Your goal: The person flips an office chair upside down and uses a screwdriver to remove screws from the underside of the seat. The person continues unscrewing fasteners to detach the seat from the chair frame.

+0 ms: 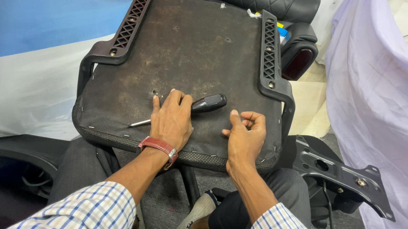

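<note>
Flat and open, the left hand (171,120) lies palm-down on the screwdriver (183,109), which rests on the upturned chair seat (192,49). Its long axis runs diagonally, black handle toward the upper right, metal tip toward the lower left. Just beside it, the right hand (244,136) curls loosely, holding nothing visible.

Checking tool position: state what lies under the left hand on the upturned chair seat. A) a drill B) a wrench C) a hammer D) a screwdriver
D: the left hand rests flat over a screwdriver, with its black handle and metal shaft showing on either side, on the chair seat.
</note>
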